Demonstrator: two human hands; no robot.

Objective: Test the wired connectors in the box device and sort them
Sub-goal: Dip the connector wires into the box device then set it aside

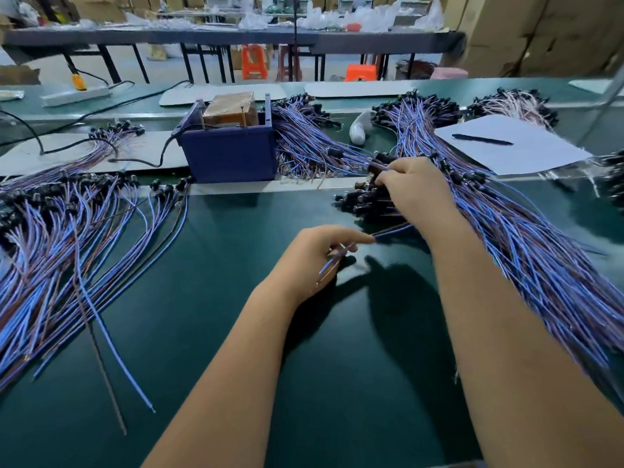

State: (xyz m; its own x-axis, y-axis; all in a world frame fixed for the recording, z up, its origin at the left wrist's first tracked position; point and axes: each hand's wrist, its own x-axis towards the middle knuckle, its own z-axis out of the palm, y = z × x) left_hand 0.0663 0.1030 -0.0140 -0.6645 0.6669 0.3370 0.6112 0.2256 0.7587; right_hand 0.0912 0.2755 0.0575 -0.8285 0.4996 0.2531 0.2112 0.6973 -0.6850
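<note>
Here, in the head view, the left hand [312, 256] pinches the loose ends of a wired connector's leads [341, 256] between thumb and curled fingers, near the middle of the green worktop [236, 298]. The thin blue and brown leads run from that hand up and to the right, their long axis slanting toward the right hand [417, 194]. That hand grips a black connector head [380, 165] with its fingertips; the head points left, toward the blue box device [229, 153]. Just under the right hand lies a bunch of black connector heads [368, 204], their leads sweeping away to the worktop's right edge in a thick blue-and-purple bundle [540, 265].

The box device stands at the far middle of the worktop, open-topped, with a brown block [231, 108] inside and a black cable [158, 157] leaving its left side. A second spread of wired connectors [50, 238] fans over the left edge, heads toward the far side. A white sheet [506, 146] with a dark pen [483, 139] lies at the far right.
</note>
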